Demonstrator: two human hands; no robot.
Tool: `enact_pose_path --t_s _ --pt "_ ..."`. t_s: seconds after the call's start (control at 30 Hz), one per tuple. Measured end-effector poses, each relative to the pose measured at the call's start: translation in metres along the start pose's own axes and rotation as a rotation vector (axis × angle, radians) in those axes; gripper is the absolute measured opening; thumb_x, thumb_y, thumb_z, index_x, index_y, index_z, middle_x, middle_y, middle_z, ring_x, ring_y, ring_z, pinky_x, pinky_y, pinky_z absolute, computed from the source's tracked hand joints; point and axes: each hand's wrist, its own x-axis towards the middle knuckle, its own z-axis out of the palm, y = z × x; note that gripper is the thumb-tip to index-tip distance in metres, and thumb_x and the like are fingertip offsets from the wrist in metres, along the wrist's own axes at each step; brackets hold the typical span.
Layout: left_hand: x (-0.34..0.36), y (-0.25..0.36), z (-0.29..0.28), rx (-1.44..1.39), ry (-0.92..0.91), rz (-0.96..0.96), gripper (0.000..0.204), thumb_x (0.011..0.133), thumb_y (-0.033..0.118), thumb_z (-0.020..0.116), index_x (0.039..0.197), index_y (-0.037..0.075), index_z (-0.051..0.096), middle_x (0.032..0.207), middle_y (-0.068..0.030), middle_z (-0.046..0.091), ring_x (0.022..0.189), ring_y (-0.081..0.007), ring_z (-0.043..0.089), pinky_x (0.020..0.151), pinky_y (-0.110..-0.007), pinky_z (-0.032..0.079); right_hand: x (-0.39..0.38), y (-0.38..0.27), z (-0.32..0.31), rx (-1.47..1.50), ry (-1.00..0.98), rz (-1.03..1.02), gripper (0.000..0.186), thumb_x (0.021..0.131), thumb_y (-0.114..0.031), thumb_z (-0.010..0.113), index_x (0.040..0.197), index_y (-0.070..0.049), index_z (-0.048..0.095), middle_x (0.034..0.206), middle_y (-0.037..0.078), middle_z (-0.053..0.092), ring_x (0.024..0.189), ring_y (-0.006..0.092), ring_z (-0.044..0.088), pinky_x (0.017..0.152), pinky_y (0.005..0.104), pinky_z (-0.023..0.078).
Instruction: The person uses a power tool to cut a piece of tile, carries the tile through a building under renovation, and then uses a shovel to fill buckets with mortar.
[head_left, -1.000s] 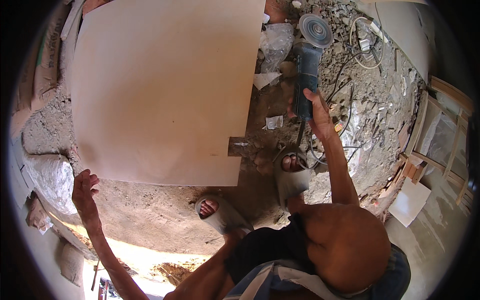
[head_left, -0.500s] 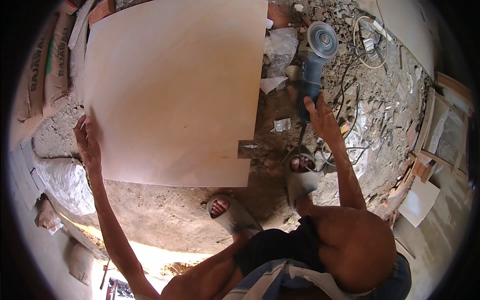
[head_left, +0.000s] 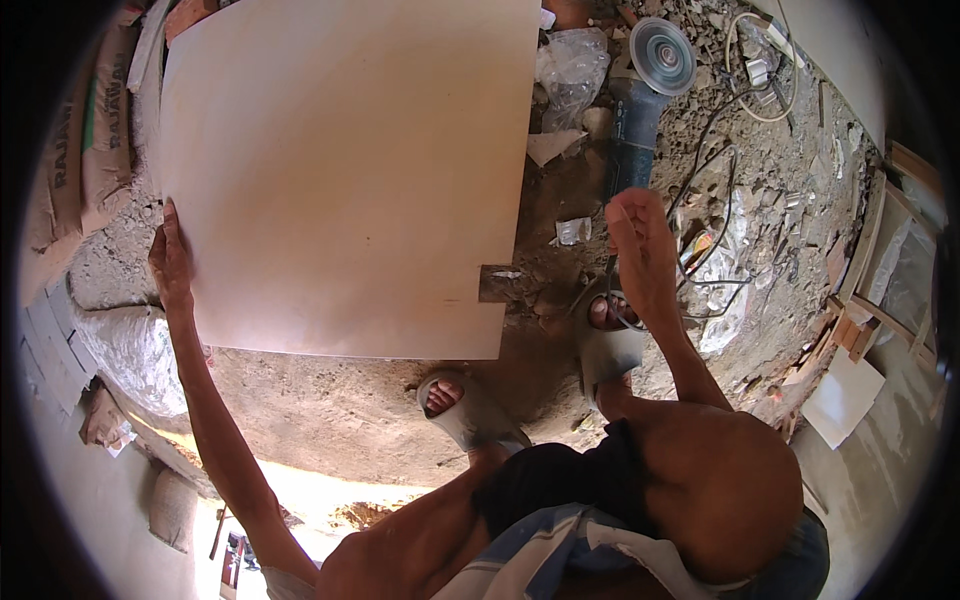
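Note:
A large flat cream tile [head_left: 350, 170] lies in front of me, with a small rectangular notch cut into its right side near the close corner. My left hand [head_left: 172, 262] grips its left edge, one digit stretched along the rim and the others bent at the side. To the right of the tile, an angle grinder [head_left: 634, 130] rests on the ground, its round disc facing up at the far end. Over the grinder's near end is my right hand [head_left: 645, 240], fingers curled in. Whether they hold the grinder or its cord is hidden.
A black cord [head_left: 690, 170] loops over rubble right of the grinder. Clear plastic [head_left: 573, 75] lies between tile and grinder. Brown sacks [head_left: 108, 140] stand at the far left, wooden frames [head_left: 890, 270] at the right. My sandalled feet [head_left: 445, 398] are close to the tile's near edge.
My right hand has drawn back slightly toward the grinder's near end, its fingers now curled. My left hand has shifted a little along the tile's edge. The whole view has shifted slightly.

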Motion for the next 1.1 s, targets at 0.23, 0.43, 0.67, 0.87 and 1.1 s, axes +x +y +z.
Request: enact_pose_path --t_s 0.23,0.43,0.67,0.87,1.1 --pt "0.02 0.002 -0.008 -0.03 -0.026 0.023 0.074 0.103 0.061 0.062 0.153 0.006 0.059 0.156 -0.0106 0.059 0.143 -0.0226 0.054 0.122 -0.034 0.038 0.037 -0.055 0.07 0.404 -0.358 0.175 0.05 0.109 -0.038 0.063 0.137 0.003 0.054 0.117 0.015 0.07 0.105 0.0208 0.071 0.09 0.0368 0.058" --pt "-0.012 0.028 0.006 -0.173 -0.024 -0.12 0.101 0.091 0.079 0.064 0.154 0.0 0.055 0.159 -0.0153 0.054 0.146 -0.0262 0.051 0.123 -0.035 0.037 0.056 -0.031 0.092 0.463 -0.385 0.162 0.036 0.109 -0.027 0.065 0.134 -0.001 0.057 0.115 0.009 0.071 0.103 0.017 0.069 0.089 0.0339 0.057" --pt "-0.109 0.018 -0.068 -0.274 0.062 -0.304 0.094 0.097 0.067 0.068 0.154 -0.005 0.051 0.154 -0.0145 0.059 0.135 -0.0244 0.061 0.115 -0.031 0.047 -0.002 -0.109 0.053 0.415 -0.552 0.07 0.034 0.111 -0.023 0.06 0.136 0.001 0.056 0.113 0.009 0.071 0.101 0.0168 0.069 0.089 0.0335 0.056" --pt "-0.254 0.021 -0.198 -0.548 0.26 -0.546 0.082 0.099 0.064 0.066 0.153 0.003 0.055 0.15 -0.0112 0.061 0.131 -0.0255 0.062 0.111 -0.041 0.051 -0.102 -0.232 -0.007 0.341 -0.69 -0.028 0.068 0.107 -0.039 0.066 0.157 -0.002 0.04 0.146 0.022 0.054 0.133 0.034 0.057 0.111 0.05 0.05" --pt "-0.446 0.104 -0.358 -0.82 0.608 -0.661 0.066 0.101 0.067 0.055 0.13 0.008 0.063 0.126 -0.0111 0.065 0.12 -0.0308 0.063 0.109 -0.051 0.052 -0.275 -0.445 -0.089 0.284 -0.492 -0.341 0.027 0.104 -0.012 0.066 0.119 -0.002 0.046 0.088 0.017 0.069 0.075 0.0329 0.072 0.063 0.0463 0.053"
